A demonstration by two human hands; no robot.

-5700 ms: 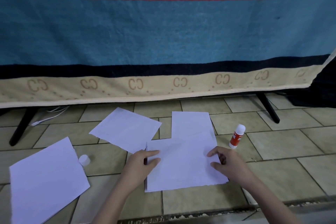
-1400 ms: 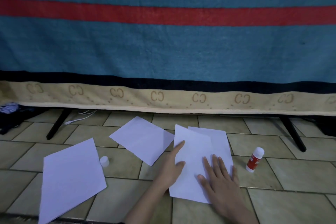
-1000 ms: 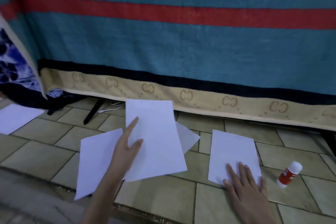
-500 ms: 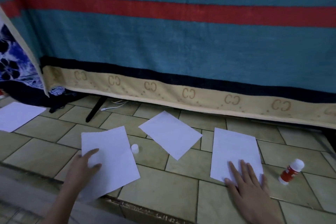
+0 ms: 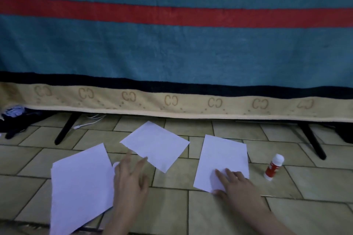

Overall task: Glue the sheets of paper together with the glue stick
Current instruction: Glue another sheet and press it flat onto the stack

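Observation:
Three white sheets lie on the tiled floor: a large left sheet [image 5: 80,187], a middle sheet [image 5: 155,145] turned at an angle, and a right sheet [image 5: 223,156]. My left hand [image 5: 129,175] hovers open between the left and middle sheets, fingertips at the middle sheet's near edge, covering the white cap [image 5: 115,164] except for a sliver. My right hand [image 5: 235,183] lies flat with spread fingers on the right sheet's near corner. The red-and-white glue stick [image 5: 273,167] stands upright, uncapped state unclear, to the right of that sheet.
A teal blanket [image 5: 172,53] with a red stripe and beige border hangs across the back. Two black stand legs [image 5: 65,129] reach the floor at left and right, with a white cable [image 5: 87,123] near the left one. Dark clothes [image 5: 13,118] sit at far left.
My left hand has left the large left sheet and moved right toward the middle sheet, now covering the cap. The view has swung back to the right. My right hand stays on the right sheet.

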